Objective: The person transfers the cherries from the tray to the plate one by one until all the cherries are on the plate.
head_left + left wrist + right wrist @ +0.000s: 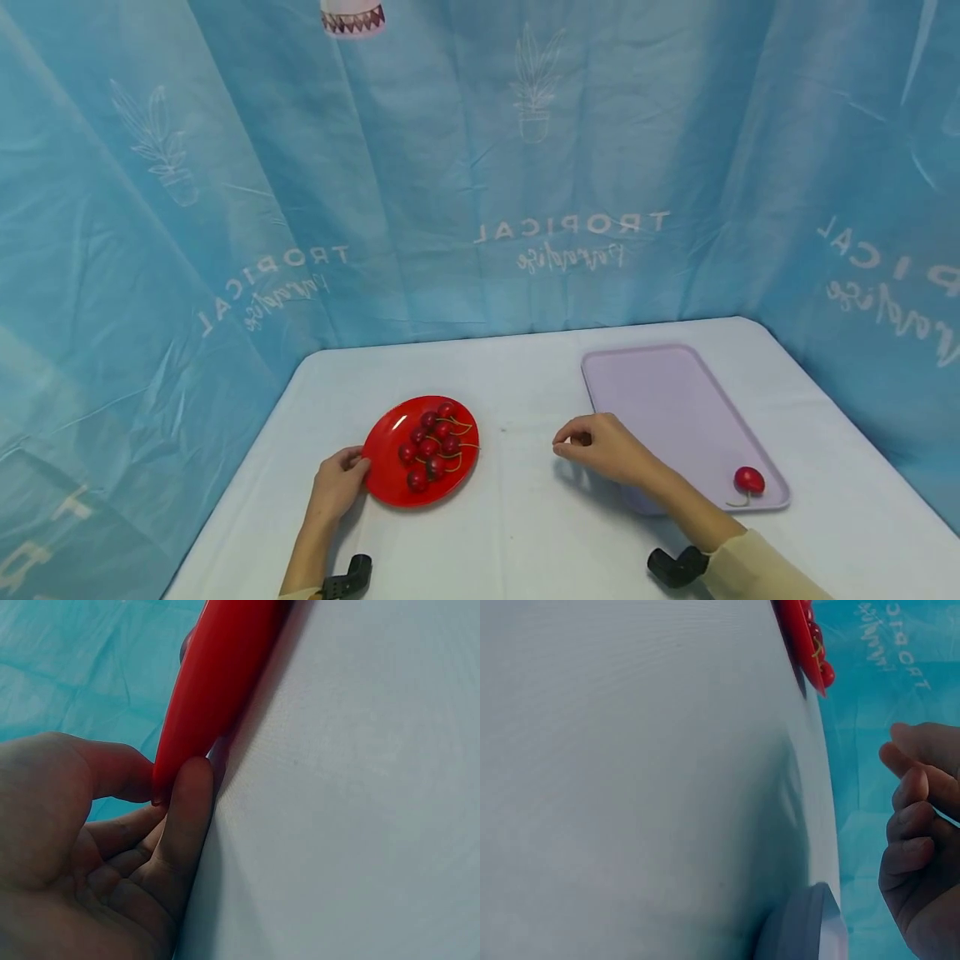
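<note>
My left hand (339, 482) pinches the left rim of a red plate (386, 446) between thumb and fingers. In the left wrist view the thumb lies over the rim of the plate (214, 671) and a finger is under it. Several dark red cherries (428, 447), some with green stems, lie in the plate. My right hand (603, 446) hovers over the table at the left edge of a pale purple tray (660, 400). Its fingers are loosely curled, with nothing between them in the right wrist view. One cherry (749, 480) with a stem sits in the tray's near right corner.
A white cloth covers the table (517, 508), with bare cloth between plate and tray. Blue printed curtains (465, 167) close off the back and both sides. Each wrist wears a black camera mount, such as the right one (678, 567).
</note>
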Available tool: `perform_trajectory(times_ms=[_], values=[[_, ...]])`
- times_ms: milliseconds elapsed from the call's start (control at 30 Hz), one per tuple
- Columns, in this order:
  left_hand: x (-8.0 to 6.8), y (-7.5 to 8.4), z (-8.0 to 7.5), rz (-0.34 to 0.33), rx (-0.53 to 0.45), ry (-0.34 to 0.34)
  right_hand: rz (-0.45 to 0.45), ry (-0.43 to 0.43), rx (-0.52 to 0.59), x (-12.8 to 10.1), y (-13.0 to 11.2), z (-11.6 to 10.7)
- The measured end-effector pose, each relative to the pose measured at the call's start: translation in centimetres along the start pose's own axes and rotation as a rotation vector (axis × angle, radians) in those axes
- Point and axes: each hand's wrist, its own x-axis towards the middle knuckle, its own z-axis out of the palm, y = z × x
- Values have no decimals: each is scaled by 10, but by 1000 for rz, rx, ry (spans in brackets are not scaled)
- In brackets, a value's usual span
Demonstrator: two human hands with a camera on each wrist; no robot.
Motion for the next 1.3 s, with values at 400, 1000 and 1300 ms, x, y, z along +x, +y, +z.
perform_trajectory(times_ms=[400, 1000, 1300], values=[[-1, 1, -2, 0, -12, -6, -9, 9, -36, -20, 9, -12], [0, -2, -1, -4, -27, -9, 25, 12, -158, -57, 18, -33], [0, -2, 0, -1, -26, -12, 53, 74, -259, -83, 21, -49]])
